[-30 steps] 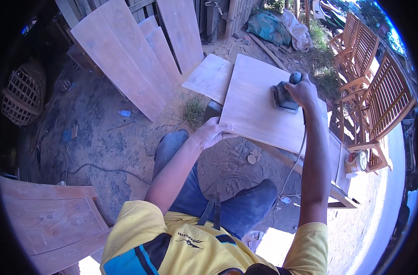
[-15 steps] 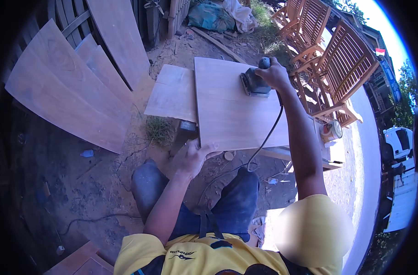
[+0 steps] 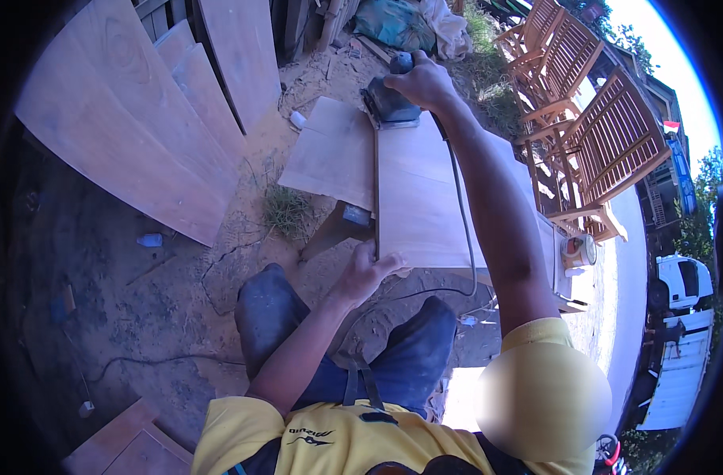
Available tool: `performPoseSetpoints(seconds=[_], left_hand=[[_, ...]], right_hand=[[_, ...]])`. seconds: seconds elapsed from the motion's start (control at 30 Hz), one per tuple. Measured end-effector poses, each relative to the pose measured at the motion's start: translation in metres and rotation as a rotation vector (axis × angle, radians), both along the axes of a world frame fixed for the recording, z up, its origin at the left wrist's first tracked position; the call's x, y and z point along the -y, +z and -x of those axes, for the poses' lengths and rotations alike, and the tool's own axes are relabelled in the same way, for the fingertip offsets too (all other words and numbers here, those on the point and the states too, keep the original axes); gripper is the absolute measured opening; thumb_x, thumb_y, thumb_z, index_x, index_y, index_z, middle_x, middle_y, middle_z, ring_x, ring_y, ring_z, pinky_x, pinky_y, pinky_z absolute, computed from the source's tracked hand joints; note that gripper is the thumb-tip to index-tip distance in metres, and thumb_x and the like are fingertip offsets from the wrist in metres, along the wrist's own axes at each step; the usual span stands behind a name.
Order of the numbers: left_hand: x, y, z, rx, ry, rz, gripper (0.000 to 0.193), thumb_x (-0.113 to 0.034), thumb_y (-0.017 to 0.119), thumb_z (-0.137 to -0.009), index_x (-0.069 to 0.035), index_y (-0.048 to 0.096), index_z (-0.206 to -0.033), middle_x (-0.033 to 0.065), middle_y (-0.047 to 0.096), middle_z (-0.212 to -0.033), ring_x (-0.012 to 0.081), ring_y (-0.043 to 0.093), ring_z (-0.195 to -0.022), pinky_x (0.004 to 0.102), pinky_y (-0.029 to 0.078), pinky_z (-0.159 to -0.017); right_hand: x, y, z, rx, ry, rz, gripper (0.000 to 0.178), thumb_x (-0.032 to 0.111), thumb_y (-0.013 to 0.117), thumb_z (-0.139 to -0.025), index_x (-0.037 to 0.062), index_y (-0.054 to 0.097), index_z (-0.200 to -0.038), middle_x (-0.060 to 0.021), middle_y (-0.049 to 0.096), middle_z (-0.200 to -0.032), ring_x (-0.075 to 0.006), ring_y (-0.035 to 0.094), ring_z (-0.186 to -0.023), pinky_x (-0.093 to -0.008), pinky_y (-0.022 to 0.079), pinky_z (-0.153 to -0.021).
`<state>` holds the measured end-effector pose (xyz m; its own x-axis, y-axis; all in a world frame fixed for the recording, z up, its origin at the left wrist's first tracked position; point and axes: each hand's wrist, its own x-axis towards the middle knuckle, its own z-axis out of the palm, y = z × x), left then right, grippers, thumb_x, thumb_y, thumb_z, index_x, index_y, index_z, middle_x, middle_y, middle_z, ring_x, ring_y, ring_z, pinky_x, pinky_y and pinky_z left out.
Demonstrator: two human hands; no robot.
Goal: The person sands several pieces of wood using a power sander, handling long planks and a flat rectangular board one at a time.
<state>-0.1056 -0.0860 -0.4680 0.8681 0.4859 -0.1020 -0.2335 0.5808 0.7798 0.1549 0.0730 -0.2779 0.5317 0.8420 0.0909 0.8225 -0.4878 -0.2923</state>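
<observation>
The board (image 3: 417,198) is smooth, matt wood — the sander (image 3: 389,101) dull, perhaps plastic.

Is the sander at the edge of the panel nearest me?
No, the corded electric sander sits over the far left corner of the wooden panel.

R hand (image 3: 425,83) on sander (image 3: 391,104), sander at far L corner of board (image 3: 425,194); L hand (image 3: 369,273) at near L corner. 2nd panel (image 3: 330,150) just L of board, leaning panels (image 3: 128,127) further L. Sacks (image 3: 397,25) behind; 3 chairs (image 3: 615,146) R, w/ truck (image 3: 684,283) beyond.

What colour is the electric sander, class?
The electric sander is dark grey, clearest in the head view.
</observation>
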Motion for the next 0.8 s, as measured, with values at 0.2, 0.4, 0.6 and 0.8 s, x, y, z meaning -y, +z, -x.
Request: performPoseSetpoints(seconds=[0.2, 0.4, 0.6, 0.8], left_hand=[[-0.002, -0.013, 0.002, -0.013, -0.056, -0.030, 0.042, -0.014, 0.072, -0.099, 0.011, 0.062, -0.132, 0.0200, 0.072, -0.124, 0.0262, 0.073, -0.114, 0.0411, 0.060, -0.105], [-0.001, -0.001, 0.002, 0.050, -0.045, 0.014, 0.032, -0.015, 0.070, -0.100, 0.008, 0.070, -0.122, 0.0137, 0.074, -0.113, 0.0185, 0.071, -0.103, 0.0352, 0.059, -0.095], [-0.001, -0.003, 0.000, 0.053, -0.021, 0.016, 0.031, -0.012, 0.069, -0.099, 0.010, 0.071, -0.121, 0.0144, 0.076, -0.116, 0.0191, 0.073, -0.106, 0.0360, 0.061, -0.097], [0.000, -0.016, 0.001, 0.011, 0.017, -0.044, 0.029, -0.014, 0.071, -0.100, 0.008, 0.073, -0.119, 0.0117, 0.077, -0.113, 0.0156, 0.072, -0.102, 0.0333, 0.060, -0.092]], right_hand=[[-0.009, -0.004, -0.004, -0.038, -0.096, -0.018, 0.085, 0.052, 0.083, -0.077, 0.0004, 0.059, -0.140, -0.0247, 0.075, -0.117, -0.0330, 0.079, -0.093, -0.0412, 0.065, -0.080], [0.035, -0.003, -0.058, 0.001, -0.160, -0.020, 0.084, 0.049, 0.083, -0.078, 0.0005, 0.059, -0.141, -0.0232, 0.075, -0.120, -0.0324, 0.079, -0.092, -0.0396, 0.067, -0.071], [0.119, -0.005, -0.135, 0.004, -0.347, -0.016, 0.087, 0.050, 0.086, -0.076, 0.0018, 0.058, -0.143, -0.0205, 0.076, -0.110, -0.0283, 0.078, -0.082, -0.0380, 0.066, -0.063], [0.185, -0.017, -0.200, -0.035, -0.449, -0.009, 0.090, 0.050, 0.086, -0.075, 0.0029, 0.056, -0.146, -0.0212, 0.075, -0.111, -0.0265, 0.076, -0.078, -0.0375, 0.063, -0.061]])
